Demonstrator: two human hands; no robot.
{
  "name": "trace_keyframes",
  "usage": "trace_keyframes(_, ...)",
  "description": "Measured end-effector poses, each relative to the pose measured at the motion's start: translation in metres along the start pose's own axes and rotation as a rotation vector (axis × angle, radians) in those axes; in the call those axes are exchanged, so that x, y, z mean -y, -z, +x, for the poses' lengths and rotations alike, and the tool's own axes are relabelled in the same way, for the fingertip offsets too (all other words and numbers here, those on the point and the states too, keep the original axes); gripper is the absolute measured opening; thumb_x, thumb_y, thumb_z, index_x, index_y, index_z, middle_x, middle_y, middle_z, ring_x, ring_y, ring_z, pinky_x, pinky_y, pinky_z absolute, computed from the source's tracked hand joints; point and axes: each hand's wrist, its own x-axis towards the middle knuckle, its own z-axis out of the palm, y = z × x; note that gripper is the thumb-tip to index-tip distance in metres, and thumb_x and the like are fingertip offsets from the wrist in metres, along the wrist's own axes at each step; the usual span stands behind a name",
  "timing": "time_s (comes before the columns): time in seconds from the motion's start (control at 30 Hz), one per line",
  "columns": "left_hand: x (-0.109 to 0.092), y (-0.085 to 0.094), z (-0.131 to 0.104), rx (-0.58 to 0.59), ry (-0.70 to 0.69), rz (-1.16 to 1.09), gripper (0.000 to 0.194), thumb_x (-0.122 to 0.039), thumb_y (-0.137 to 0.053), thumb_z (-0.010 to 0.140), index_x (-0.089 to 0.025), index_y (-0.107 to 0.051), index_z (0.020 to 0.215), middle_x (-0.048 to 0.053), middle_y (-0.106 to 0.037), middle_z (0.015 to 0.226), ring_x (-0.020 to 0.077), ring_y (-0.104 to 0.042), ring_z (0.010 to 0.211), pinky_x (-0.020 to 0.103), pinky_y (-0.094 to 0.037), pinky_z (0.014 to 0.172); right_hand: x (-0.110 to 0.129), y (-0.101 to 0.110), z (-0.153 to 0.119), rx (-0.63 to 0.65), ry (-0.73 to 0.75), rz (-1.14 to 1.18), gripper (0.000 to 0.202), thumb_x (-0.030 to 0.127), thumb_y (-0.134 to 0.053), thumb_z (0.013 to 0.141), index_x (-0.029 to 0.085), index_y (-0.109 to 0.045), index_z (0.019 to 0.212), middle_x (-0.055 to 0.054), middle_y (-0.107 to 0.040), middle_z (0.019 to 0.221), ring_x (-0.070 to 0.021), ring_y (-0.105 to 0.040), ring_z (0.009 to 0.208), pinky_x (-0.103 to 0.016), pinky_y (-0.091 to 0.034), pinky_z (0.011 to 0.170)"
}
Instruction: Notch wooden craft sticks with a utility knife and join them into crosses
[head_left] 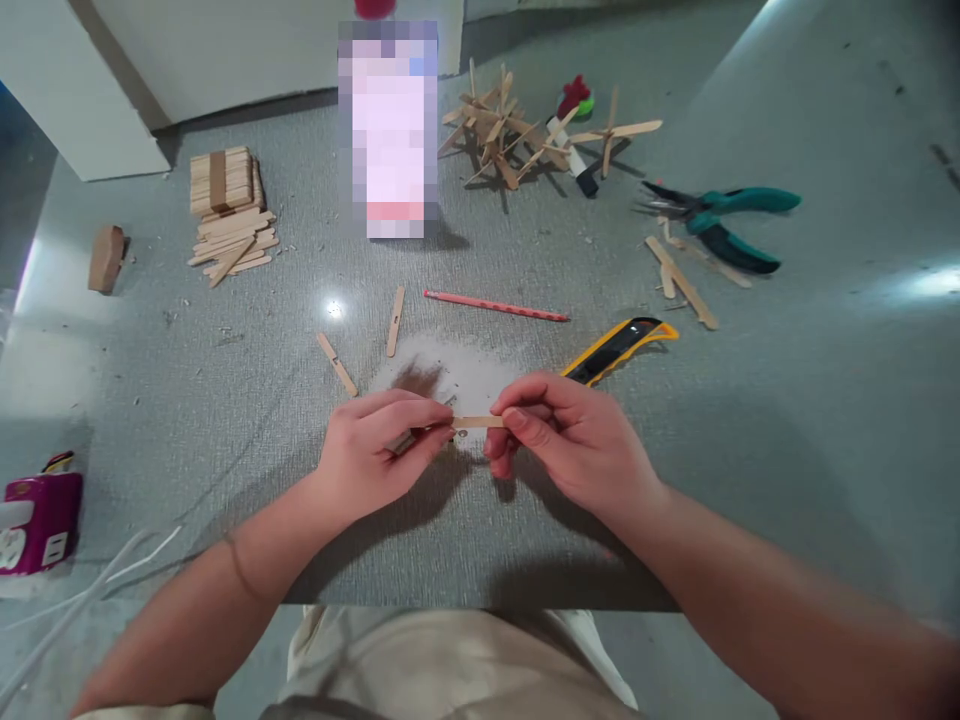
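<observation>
Between my two hands, near the table's front edge, a short flat wooden craft stick [480,422] lies level. My left hand [382,445] pinches its left end between thumb and fingertips, and my right hand [574,440] grips the right end the same way. Fingers cover both ends of the stick. Just beyond my right hand rests a yellow and black utility knife [619,350], its front end hidden behind the hand. Past my left hand lie two notched craft sticks, one slanted [337,364] and one nearly upright [395,321]. A red pencil [495,305] lies farther back.
Teal-handled pliers [712,220] lie open at the right beside wood scraps [682,283]. Joined craft sticks [499,130] stand at the back. Bundled sticks [221,182] and loose ones sit back left. A purple box [41,520] and white cable [97,580] are at left.
</observation>
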Motion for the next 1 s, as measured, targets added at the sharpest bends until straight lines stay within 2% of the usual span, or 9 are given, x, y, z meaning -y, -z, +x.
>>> trace_keyframes(0.23, 0.005, 0.002, -0.001, 0.068, 0.134, 0.051, 0.004, -0.017, -0.070, 0.087, -0.017, -0.070, 0.090, -0.001, -0.074, 0.078, 0.0063, -0.066, 0.062, 0.015, -0.052, 0.059, 0.000, 0.009, 0.005, 0.053, 0.281, -0.610, 0.012, 0.026, -0.047, 0.100, 0.022, -0.057, 0.097, 0.001, -0.073, 0.072, -0.0125, -0.071, 0.057, -0.023, -0.057, 0.055)
trace_keyframes(0.3, 0.010, 0.000, -0.003, 0.079, 0.179, 0.113, 0.005, -0.015, -0.070, 0.086, -0.018, -0.070, 0.090, -0.002, -0.074, 0.077, 0.0066, -0.066, 0.062, 0.016, -0.051, 0.059, 0.007, 0.029, 0.008, 0.046, 0.344, -0.784, 0.013, 0.023, -0.052, 0.095, 0.021, -0.063, 0.103, -0.003, -0.074, 0.079, -0.0171, -0.072, 0.070, -0.029, -0.058, 0.065)
trace_keyframes(0.33, 0.013, -0.001, -0.004, 0.082, 0.199, 0.151, 0.005, -0.015, -0.069, 0.086, -0.018, -0.070, 0.089, -0.002, -0.074, 0.077, 0.0070, -0.066, 0.062, 0.016, -0.050, 0.058, 0.011, 0.042, 0.010, 0.006, 0.440, -1.072, 0.024, 0.021, -0.045, 0.095, 0.021, -0.063, 0.111, -0.006, -0.074, 0.089, -0.0198, -0.073, 0.083, -0.034, -0.058, 0.076)
trace_keyframes(0.43, 0.024, -0.005, -0.003, 0.086, 0.237, 0.278, 0.006, -0.015, -0.066, 0.087, -0.019, -0.070, 0.087, -0.001, -0.073, 0.079, 0.0100, -0.065, 0.065, 0.021, -0.047, 0.059, 0.018, 0.088, 0.015, -0.047, 0.437, -1.482, 0.041, 0.014, -0.045, 0.086, 0.016, -0.061, 0.124, -0.018, -0.066, 0.117, -0.0323, -0.063, 0.111, -0.050, -0.049, 0.095)
trace_keyframes(0.63, 0.038, -0.012, 0.013, 0.112, 0.208, 0.487, 0.016, -0.016, -0.058, 0.090, -0.021, -0.071, 0.080, 0.002, -0.071, 0.082, 0.0146, -0.062, 0.072, 0.025, -0.041, 0.061, 0.007, 0.140, 0.012, 0.055, 0.458, -1.737, 0.033, 0.023, -0.041, 0.091, 0.019, -0.064, 0.115, -0.017, -0.067, 0.112, -0.0362, -0.061, 0.100, -0.054, -0.048, 0.088)
trace_keyframes(0.73, 0.040, -0.017, 0.021, 0.130, 0.190, 0.572, 0.021, -0.019, -0.055, 0.091, -0.021, -0.070, 0.076, 0.001, -0.065, 0.069, 0.0141, -0.055, 0.060, 0.026, -0.032, 0.053, 0.010, 0.134, 0.001, -0.008, 0.466, -1.711, 0.028, 0.028, -0.038, 0.092, 0.017, -0.062, 0.103, -0.019, -0.068, 0.104, -0.0392, -0.063, 0.100, -0.054, -0.049, 0.083)
trace_keyframes(0.8, 0.041, -0.021, 0.028, 0.130, 0.183, 0.605, 0.024, -0.019, -0.054, 0.090, -0.021, -0.070, 0.073, 0.001, -0.063, 0.064, 0.0137, -0.053, 0.056, 0.026, -0.029, 0.051, 0.014, 0.120, -0.009, -0.084, 0.368, -1.673, 0.026, 0.034, -0.040, 0.092, 0.017, -0.059, 0.101, -0.014, -0.068, 0.079, -0.0316, -0.068, 0.074, -0.042, -0.052, 0.063)
trace_keyframes(0.9, 0.044, -0.025, 0.040, 0.130, 0.172, 0.598, 0.022, -0.019, -0.057, 0.089, -0.021, -0.071, 0.072, 0.000, -0.063, 0.065, 0.0120, -0.054, 0.055, 0.026, -0.032, 0.051, 0.017, 0.093, -0.018, -0.198, 0.166, -1.648, 0.040, 0.046, -0.038, 0.095, 0.017, -0.058, 0.114, -0.001, -0.058, 0.050, -0.0225, -0.052, 0.034, -0.032, -0.034, 0.037)
trace_keyframes(1.0, 0.049, -0.029, 0.048, 0.121, 0.152, 0.566, 0.019, -0.018, -0.059, 0.088, -0.021, -0.073, 0.075, 0.000, -0.066, 0.069, 0.0109, -0.057, 0.057, 0.025, -0.037, 0.052, 0.012, 0.068, -0.015, -0.201, 0.181, -1.461, 0.044, 0.036, -0.045, 0.097, 0.018, -0.047, 0.137, -0.003, -0.074, 0.074, -0.0190, -0.062, 0.041, -0.029, -0.042, 0.039)
